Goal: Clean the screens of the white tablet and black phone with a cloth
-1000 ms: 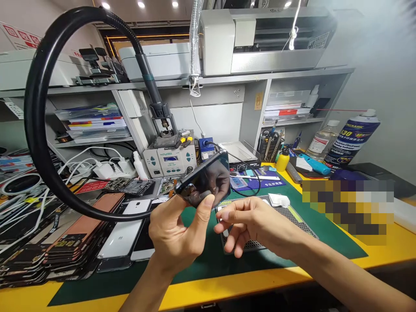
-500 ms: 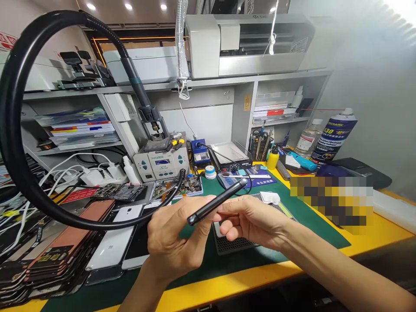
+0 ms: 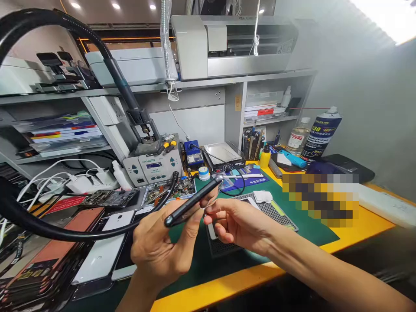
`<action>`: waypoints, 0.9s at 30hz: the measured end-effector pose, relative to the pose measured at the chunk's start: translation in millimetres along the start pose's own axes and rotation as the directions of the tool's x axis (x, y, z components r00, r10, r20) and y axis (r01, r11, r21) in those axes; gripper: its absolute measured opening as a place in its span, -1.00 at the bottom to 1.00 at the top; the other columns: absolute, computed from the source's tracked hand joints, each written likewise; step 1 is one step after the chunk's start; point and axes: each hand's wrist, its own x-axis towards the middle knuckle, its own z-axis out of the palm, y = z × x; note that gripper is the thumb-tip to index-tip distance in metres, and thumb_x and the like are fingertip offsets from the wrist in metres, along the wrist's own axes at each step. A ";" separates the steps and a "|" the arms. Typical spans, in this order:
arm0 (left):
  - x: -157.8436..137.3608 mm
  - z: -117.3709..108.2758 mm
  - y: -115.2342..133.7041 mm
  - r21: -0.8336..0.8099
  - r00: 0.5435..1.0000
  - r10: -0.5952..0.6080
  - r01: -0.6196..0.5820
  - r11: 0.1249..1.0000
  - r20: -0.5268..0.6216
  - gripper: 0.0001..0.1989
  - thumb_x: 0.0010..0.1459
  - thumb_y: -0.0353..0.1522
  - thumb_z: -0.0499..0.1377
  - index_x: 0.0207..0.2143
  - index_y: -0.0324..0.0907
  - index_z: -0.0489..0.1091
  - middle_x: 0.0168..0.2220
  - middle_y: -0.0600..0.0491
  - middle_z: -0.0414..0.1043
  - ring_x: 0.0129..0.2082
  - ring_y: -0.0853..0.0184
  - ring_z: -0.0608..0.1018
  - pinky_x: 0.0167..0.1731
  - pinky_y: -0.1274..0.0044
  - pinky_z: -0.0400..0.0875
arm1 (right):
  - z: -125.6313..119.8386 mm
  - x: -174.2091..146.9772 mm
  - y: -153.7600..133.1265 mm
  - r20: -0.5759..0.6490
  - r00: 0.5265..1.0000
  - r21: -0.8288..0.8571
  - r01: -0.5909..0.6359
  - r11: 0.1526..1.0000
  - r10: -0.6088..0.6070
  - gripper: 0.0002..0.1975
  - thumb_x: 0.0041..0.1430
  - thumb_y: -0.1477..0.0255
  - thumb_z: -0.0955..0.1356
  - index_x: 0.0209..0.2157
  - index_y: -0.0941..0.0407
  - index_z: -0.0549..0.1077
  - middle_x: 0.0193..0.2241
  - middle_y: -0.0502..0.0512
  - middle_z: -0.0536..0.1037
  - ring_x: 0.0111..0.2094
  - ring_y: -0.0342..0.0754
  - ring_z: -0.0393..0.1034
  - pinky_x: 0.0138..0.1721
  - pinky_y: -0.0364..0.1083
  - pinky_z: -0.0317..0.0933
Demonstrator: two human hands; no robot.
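The left hand [image 3: 164, 242] holds a slim black phone [image 3: 195, 203] up in the air, its thumb on the near side and its other fingers behind, closed firmly enough to keep the phone tilted, with the far end higher than the near one. The phone is seen almost edge-on: a long, narrow bar with rounded corners, a smooth, glossy rim and a shiny face below that catches reflections. The right hand [image 3: 242, 225] is just beside it, thumb and forefinger brought together at the phone's lower face and the other fingers loosely curled; whether it pinches anything there cannot be told. Beneath the hands lies a grey pad [image 3: 282, 214] pierced with small holes, a crumpled white cloth [image 3: 262, 196] resting on it. The pad sits on a matte green mat [image 3: 313, 225], spread over a yellow table [image 3: 224, 289]. A thick, rubbery black hose [image 3: 74, 235] curves in a big loop at the left, crossing above a flat white phone [image 3: 104, 249] with a smooth back. Near that is a stack of thin coppery and black plates [image 3: 71, 238]. Behind the hands stand a shallow tray [image 3: 194, 189] of jumbled small parts, a squat round jar [image 3: 204, 173] with a blue-and-white top and a small yellow bottle [image 3: 264, 159].
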 end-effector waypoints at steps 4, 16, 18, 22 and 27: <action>-5.6 0.4 -1.5 0.048 0.982 -0.137 0.144 0.988 -0.128 -0.84 0.09 -0.46 0.36 -0.26 -0.06 0.59 -0.47 0.19 0.59 -0.61 0.45 0.52 -0.61 0.60 0.29 | 0.0 -1.4 -2.2 0.013 1.000 -0.021 0.014 1.000 -0.014 -0.96 0.16 0.55 0.35 -0.37 0.23 0.45 -0.42 0.07 0.59 -0.72 -0.29 0.30 -0.72 -0.29 0.16; -0.8 1.7 2.4 0.019 0.999 -0.034 0.035 0.999 -0.009 -0.78 0.15 -0.50 0.31 -0.15 -0.10 0.54 -0.26 0.12 0.66 -0.31 0.33 0.68 -0.22 0.55 0.54 | -0.4 -2.4 0.7 -0.016 0.999 -0.042 0.037 0.998 -0.038 -0.93 0.19 0.57 0.36 -0.38 0.26 0.47 -0.44 0.07 0.57 -0.71 -0.31 0.29 -0.72 -0.31 0.15; -2.0 2.5 1.0 0.024 0.999 -0.041 0.041 0.999 -0.020 -0.80 0.15 -0.48 0.32 -0.17 -0.08 0.54 -0.29 0.15 0.65 -0.32 0.36 0.68 -0.22 0.57 0.53 | -0.8 -0.6 2.9 -0.021 0.999 -0.034 0.044 0.998 -0.044 -0.94 0.18 0.57 0.35 -0.38 0.26 0.47 -0.44 0.08 0.57 -0.72 -0.31 0.27 -0.72 -0.31 0.13; -3.0 3.5 -1.2 0.029 0.995 -0.094 0.094 0.995 -0.032 -0.82 0.15 -0.46 0.33 -0.21 -0.03 0.54 -0.32 0.21 0.64 -0.37 0.42 0.65 -0.26 0.61 0.49 | -2.4 1.9 3.5 -0.013 0.999 -0.031 0.041 0.999 -0.042 -0.95 0.17 0.57 0.35 -0.38 0.25 0.46 -0.42 0.09 0.58 -0.72 -0.31 0.27 -0.73 -0.30 0.13; -1.4 3.4 -0.7 -0.004 0.992 -0.128 0.128 0.992 -0.017 -0.82 0.17 -0.47 0.31 -0.21 0.01 0.53 -0.30 0.25 0.63 -0.37 0.44 0.63 -0.28 0.62 0.46 | -5.1 0.4 1.4 0.028 0.998 -0.069 0.057 0.996 -0.055 -0.92 0.20 0.55 0.38 -0.37 0.28 0.49 -0.38 0.13 0.60 -0.69 -0.27 0.35 -0.70 -0.28 0.21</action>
